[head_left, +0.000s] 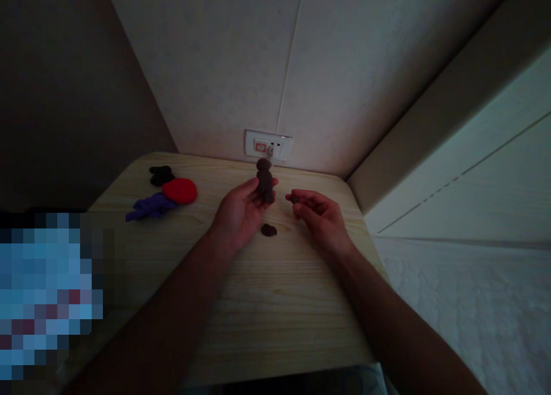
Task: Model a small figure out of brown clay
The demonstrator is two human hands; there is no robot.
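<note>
A dark brown clay figure, with a round head on a longer body, stands upright in my left hand. The thumb and fingers close around its lower body. My right hand pinches a small brown piece of clay between thumb and fingertips, a short way right of the figure and apart from it. Below, on the tabletop between both hands, lies a loose lump of brown clay.
The light wooden table meets a wall with a socket plate. At its left lie black clay, a red clay disc and purple clay. A blurred-out blue patch covers the lower left.
</note>
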